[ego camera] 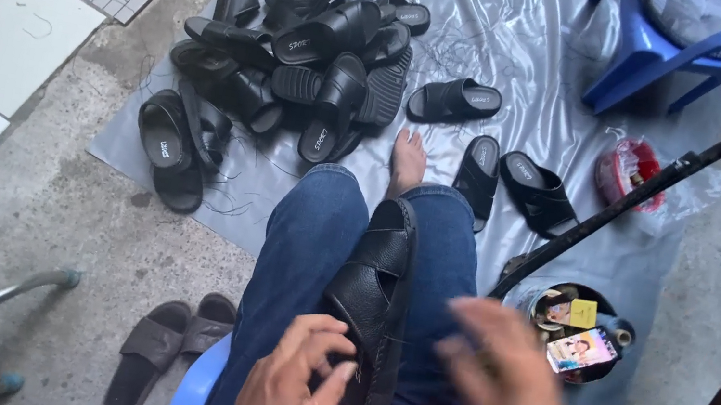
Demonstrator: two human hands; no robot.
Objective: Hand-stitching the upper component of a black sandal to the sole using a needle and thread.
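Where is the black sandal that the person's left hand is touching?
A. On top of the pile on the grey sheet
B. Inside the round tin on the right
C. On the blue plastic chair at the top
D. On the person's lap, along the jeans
D: the black sandal lies lengthwise on the jeans, and the left hand grips its near end, while the right hand is blurred and apart from it.
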